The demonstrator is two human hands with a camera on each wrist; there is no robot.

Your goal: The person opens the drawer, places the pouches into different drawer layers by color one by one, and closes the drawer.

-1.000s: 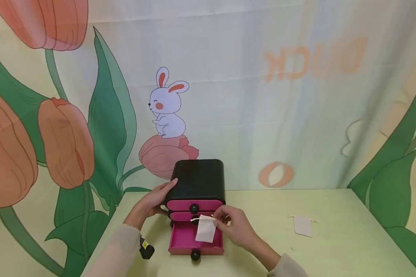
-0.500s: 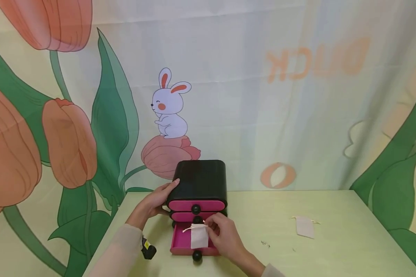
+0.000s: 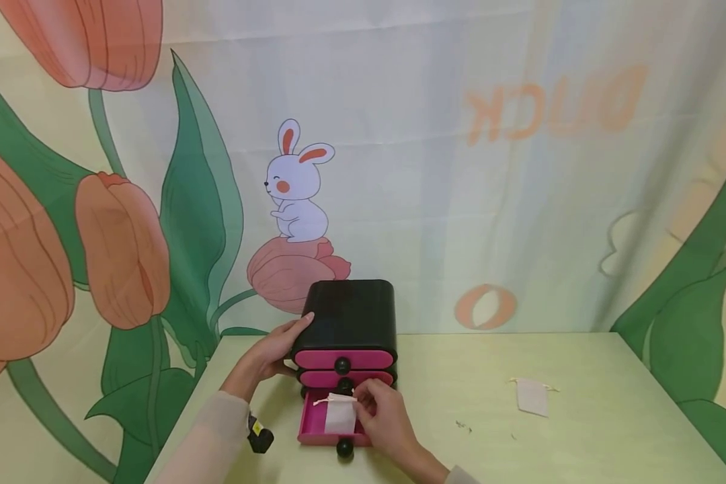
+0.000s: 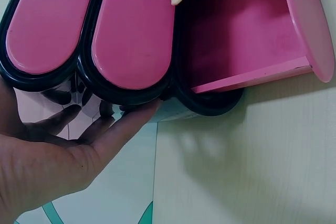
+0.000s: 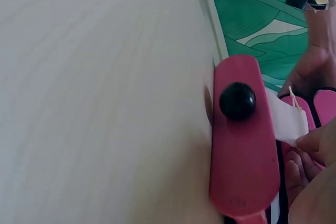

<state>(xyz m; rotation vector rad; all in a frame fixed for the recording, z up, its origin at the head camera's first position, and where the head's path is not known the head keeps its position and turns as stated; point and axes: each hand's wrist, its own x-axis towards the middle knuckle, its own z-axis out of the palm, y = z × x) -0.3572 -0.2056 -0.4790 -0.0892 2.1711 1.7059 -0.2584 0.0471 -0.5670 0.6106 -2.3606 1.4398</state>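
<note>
A black drawer cabinet (image 3: 351, 312) with pink drawers stands on the table, its lowest drawer (image 3: 311, 417) pulled out. My left hand (image 3: 275, 346) rests against the cabinet's left side, fingers spread along it; the left wrist view shows the fingers (image 4: 123, 129) touching the black casing. With thumb and fingertips, my right hand (image 3: 387, 417) pinches a small white drawstring pouch (image 3: 340, 417) near its corded top. The pouch hangs over the open drawer, its lower part behind the drawer front in the right wrist view. The right hand covers the drawer's right side.
A second drawstring pouch (image 3: 532, 397) lies flat on the table at the right. Small dark bits (image 3: 463, 426) lie nearer the middle. A black device with a yellow label (image 3: 259, 433) is worn at the left wrist. A printed curtain (image 3: 423, 202) hangs behind the table.
My right hand has carried the pouch left and down, from above the drawer's right part to lower over its middle. The left hand keeps its place on the cabinet.
</note>
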